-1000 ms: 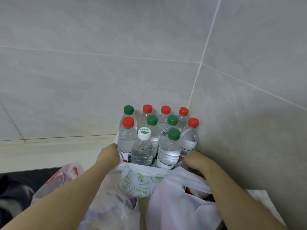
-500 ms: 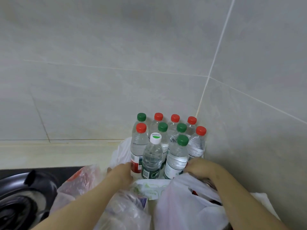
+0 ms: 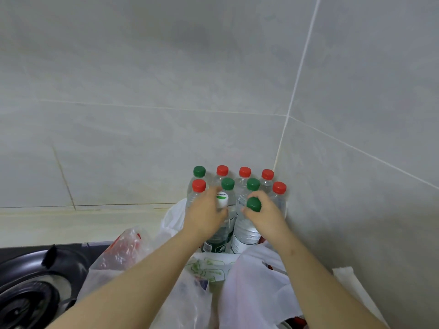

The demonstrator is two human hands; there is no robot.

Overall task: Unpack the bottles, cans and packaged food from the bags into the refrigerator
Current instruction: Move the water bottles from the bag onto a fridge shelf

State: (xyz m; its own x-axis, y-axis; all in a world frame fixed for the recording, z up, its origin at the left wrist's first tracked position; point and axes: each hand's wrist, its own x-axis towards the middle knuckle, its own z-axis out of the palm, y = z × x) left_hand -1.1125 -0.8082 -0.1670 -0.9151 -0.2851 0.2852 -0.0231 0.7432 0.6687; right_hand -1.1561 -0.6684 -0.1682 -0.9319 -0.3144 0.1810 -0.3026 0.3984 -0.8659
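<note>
White-cap bottle (image 3: 219,236): front row of the cluster, in the counter (image 3: 71,222) corner nr the wall (image 3: 166,115); neck is held by curled fingers of the left hand (image 3: 206,214), a bit blurred.
Green-cap bottle (image 3: 247,231): just beside it; neck is gripped under the cap by the right hand (image 3: 263,210).
Lift: both to be raised straight up so neighbours aren't knocked.
Bags (image 3: 256,281): to be cleared w/o snagging.
Change vs 0.5 s ago: hands were down at the bag edges; now moved up onto the necks.

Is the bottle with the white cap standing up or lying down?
Upright: the white-capped bottle stands with its cap on top, its neck gripped by the left hand.
</note>
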